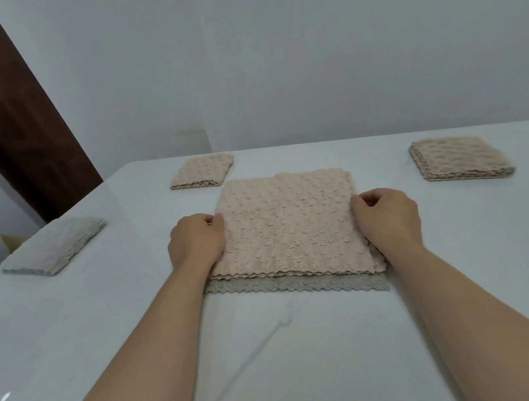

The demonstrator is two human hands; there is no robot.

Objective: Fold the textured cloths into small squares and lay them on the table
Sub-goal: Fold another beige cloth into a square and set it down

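A beige textured cloth (pixel 288 227) lies folded flat in the middle of the white table (pixel 302 357). Under it lies a grey textured cloth (pixel 296 285), of which only the near edge shows. My left hand (pixel 196 241) pinches the beige cloth's left edge. My right hand (pixel 386 215) pinches its right edge. Three small folded squares lie around: a beige one (pixel 203 171) at the back left, a tan one (pixel 459 157) at the back right, and a grey one (pixel 54 246) at the far left.
The table's left edge runs close past the grey square. A dark brown door or panel (pixel 15 110) stands beyond it at the left. A plain pale wall rises behind the table's far edge.
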